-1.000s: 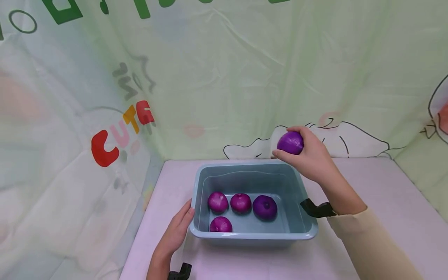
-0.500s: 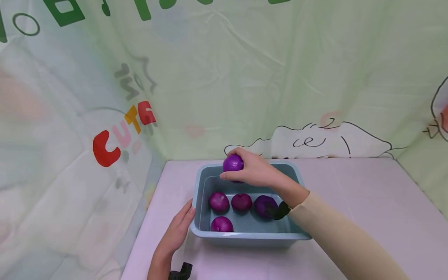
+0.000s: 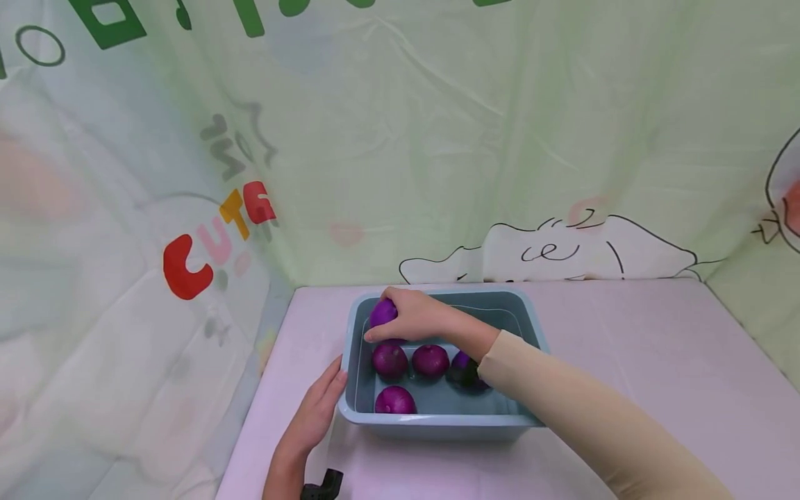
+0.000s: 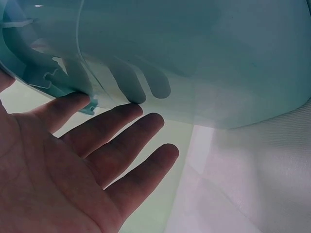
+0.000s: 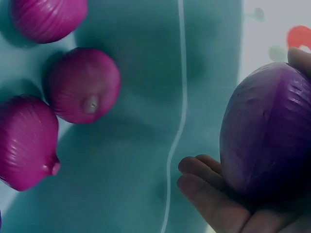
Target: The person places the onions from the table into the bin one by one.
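Observation:
A small purple cabbage [image 3: 382, 314] with a smooth, creased skin is gripped by my right hand [image 3: 414, 317], inside the back left corner of a blue-grey plastic basin [image 3: 450, 421]. In the right wrist view, the fingers curl under the cabbage [image 5: 267, 131]. Below it lie magenta onions: one onion [image 3: 389, 362] at left, a second onion [image 3: 430, 363] in the middle and a third onion [image 3: 395, 401] at the front. A darker purple cabbage [image 3: 461, 362] is partly hidden behind my right wrist. With fingers fairly straight, my left hand [image 3: 314, 406] touches the basin's left side.
The basin stands on a pale table [image 3: 625, 347], which extends to its right. A printed pale-green curtain [image 3: 400, 153] hangs behind, and another printed sheet [image 3: 125, 347] hangs at left. Black wrist straps are on both arms.
My right hand has carried the purple cabbage from above the basin's back right corner leftward and down into its back left corner. The left hand has stayed at the basin's side.

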`<control>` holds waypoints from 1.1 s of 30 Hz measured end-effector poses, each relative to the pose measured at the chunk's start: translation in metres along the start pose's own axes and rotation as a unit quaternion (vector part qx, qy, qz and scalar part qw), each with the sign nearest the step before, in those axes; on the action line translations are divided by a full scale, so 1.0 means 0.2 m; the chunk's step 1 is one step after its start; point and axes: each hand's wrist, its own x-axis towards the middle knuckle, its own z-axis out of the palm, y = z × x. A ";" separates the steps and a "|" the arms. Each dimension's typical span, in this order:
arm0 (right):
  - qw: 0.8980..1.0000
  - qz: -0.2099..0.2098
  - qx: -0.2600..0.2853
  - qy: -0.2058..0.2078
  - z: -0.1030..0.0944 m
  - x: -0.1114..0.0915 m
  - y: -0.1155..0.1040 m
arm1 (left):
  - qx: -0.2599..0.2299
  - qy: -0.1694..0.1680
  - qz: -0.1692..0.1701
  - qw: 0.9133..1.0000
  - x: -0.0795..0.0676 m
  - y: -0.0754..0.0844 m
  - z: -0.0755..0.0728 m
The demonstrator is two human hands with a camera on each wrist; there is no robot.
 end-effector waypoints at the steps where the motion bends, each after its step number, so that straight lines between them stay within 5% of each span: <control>1: 1.000 0.000 -0.004 -0.007 0.01 0.01 0.00 | 0.000 -0.001 0.000 1.000 0.00 0.00 0.00; 18: 0.996 0.054 -0.076 0.002 0.22 0.11 0.04 | 0.007 0.000 -0.006 1.000 0.00 -0.01 0.00; 33: 0.994 0.066 -0.087 -0.001 0.26 0.12 0.06 | 0.008 0.003 -0.004 1.000 0.00 -0.01 0.01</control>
